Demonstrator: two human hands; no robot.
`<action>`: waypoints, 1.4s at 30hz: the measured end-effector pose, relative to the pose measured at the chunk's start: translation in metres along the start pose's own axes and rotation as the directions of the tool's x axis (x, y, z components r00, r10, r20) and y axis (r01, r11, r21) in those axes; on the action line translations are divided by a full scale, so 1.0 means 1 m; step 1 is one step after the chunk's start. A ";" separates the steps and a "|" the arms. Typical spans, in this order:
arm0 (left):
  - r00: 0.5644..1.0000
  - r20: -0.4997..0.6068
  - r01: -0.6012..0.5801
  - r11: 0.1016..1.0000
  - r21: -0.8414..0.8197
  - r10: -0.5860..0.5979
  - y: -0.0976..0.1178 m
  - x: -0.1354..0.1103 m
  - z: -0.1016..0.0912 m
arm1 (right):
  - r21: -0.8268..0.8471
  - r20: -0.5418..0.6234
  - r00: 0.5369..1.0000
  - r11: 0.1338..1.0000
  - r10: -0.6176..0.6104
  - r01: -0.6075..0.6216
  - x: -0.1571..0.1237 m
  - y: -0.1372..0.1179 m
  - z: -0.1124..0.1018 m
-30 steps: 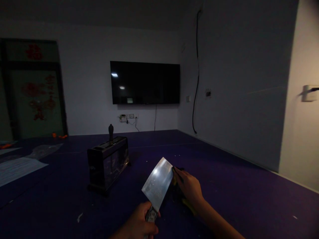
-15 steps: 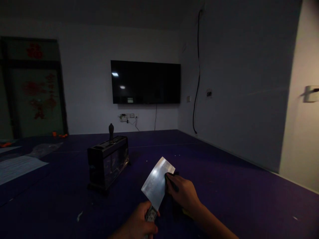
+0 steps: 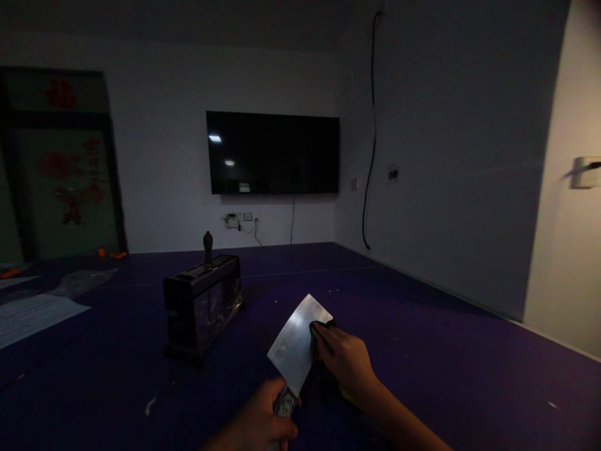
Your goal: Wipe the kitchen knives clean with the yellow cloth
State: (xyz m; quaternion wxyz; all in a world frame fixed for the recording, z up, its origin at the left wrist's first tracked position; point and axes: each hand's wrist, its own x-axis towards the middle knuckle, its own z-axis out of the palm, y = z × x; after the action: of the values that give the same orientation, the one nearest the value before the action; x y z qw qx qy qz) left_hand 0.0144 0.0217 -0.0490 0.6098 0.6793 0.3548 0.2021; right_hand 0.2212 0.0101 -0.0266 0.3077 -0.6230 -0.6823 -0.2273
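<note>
A cleaver (image 3: pixel 295 344) with a broad shiny blade is held tilted in front of me, its blade pointing up and away. My left hand (image 3: pixel 265 413) is wrapped round its patterned handle (image 3: pixel 285 402). At the blade's right edge, my right hand (image 3: pixel 350 362) pinches a dark cloth (image 3: pixel 321 378) against the metal; a yellowish part shows below the palm. The fingertips lie over the upper right of the blade. To the left stands a black knife block (image 3: pixel 201 307) with one dark handle (image 3: pixel 208 248) sticking up from its top.
The purple surface (image 3: pixel 422 376) spreads all round, with small white scraps on it. Printed paper (image 3: pixel 37 316) and clear plastic film (image 3: pixel 84 282) lie at the left. Small orange things (image 3: pixel 117 255) are near the door. A television (image 3: pixel 275 153) hangs on the far wall.
My right hand's fingers have shifted slightly along the blade's right edge, with the cloth still in them. The cleaver and my left hand have barely moved.
</note>
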 end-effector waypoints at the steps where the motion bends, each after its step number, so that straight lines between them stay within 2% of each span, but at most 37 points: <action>1: 1.000 0.014 -0.001 1.000 0.005 0.001 0.001 0.000 0.000 | -0.007 -0.010 1.000 1.000 0.029 -0.029 0.001 0.003 0.000; 5: 0.999 0.045 -0.017 1.000 0.011 0.017 0.000 0.001 -0.002 | -0.016 -0.061 0.991 0.993 0.118 -0.120 0.003 0.014 -0.001; 9: 0.998 0.048 -0.042 0.999 0.008 0.041 -0.006 0.005 -0.005 | -0.004 -0.088 0.986 0.990 0.143 -0.144 0.003 0.022 0.002; 13: 0.997 0.044 -0.068 0.997 -0.020 0.069 -0.014 0.010 -0.007 | 0.046 -0.085 0.989 0.992 0.125 -0.121 0.003 0.024 0.007; 18: 0.996 0.055 -0.065 0.995 -0.072 0.069 -0.016 0.009 -0.007 | 0.087 -0.023 0.993 0.990 0.117 -0.115 0.002 0.020 0.009; 27: 0.998 0.011 -0.056 0.997 -0.051 0.057 -0.014 0.009 -0.005 | 0.059 0.033 0.995 0.994 0.089 -0.091 0.001 0.010 0.006; 34: 1.000 0.000 -0.008 0.998 -0.059 0.008 -0.011 0.008 -0.004 | 0.069 0.015 0.999 0.996 0.047 -0.047 -0.001 0.004 0.008; 42: 0.999 -0.020 -0.034 0.998 -0.049 0.033 -0.014 0.009 -0.004 | 0.104 0.103 0.995 0.994 0.009 -0.019 -0.003 -0.008 0.006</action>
State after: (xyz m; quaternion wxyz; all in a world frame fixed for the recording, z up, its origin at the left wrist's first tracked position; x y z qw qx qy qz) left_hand 0.0144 0.0306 -0.0631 0.6193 0.6680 0.3442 0.2274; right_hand 0.2127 0.0116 -0.0326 0.3062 -0.6216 -0.7038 -0.1567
